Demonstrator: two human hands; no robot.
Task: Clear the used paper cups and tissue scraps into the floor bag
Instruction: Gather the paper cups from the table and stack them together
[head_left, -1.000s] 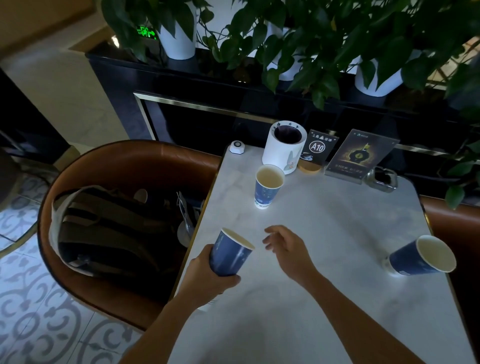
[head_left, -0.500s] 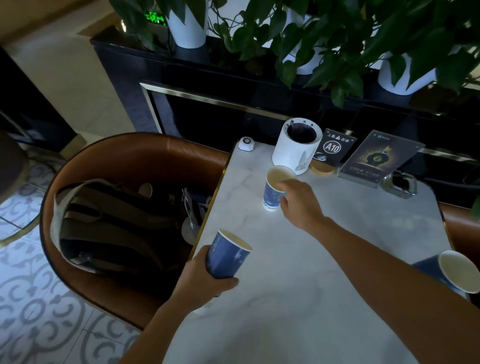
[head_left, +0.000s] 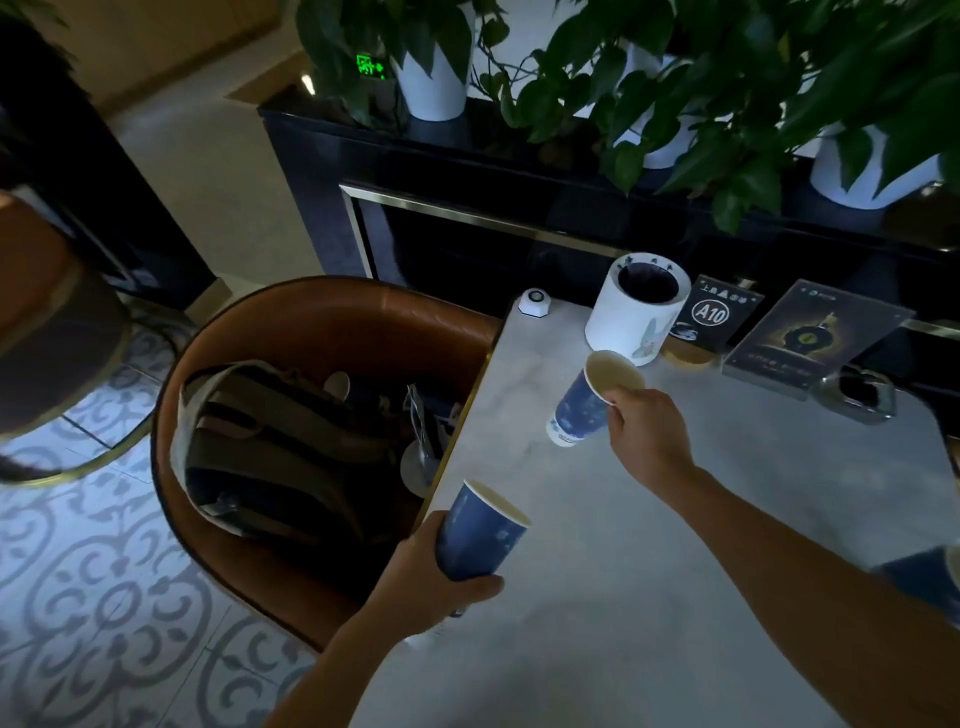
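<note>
My left hand (head_left: 426, 582) grips a blue paper cup (head_left: 480, 530) at the near left edge of the white marble table (head_left: 649, 519), tilted slightly. My right hand (head_left: 647, 441) pinches the rim of a second blue paper cup (head_left: 584, 408) and holds it tilted, its base just above the table. A third blue cup (head_left: 930, 577) shows partly at the right edge, behind my right forearm. No tissue scraps or floor bag are in view.
A white cylindrical holder (head_left: 636, 312), an A10 sign (head_left: 711, 314), a dark menu card (head_left: 810, 343), an ashtray (head_left: 857, 397) and a call button (head_left: 535, 301) line the table's far edge. A brown chair (head_left: 322, 332) at left holds a backpack (head_left: 270, 447). Plants (head_left: 701, 78) hang above.
My right hand reached from the table's middle to the far cup, took it by the rim and lifted it tilted. The left hand kept its cup. The view shifted left.
</note>
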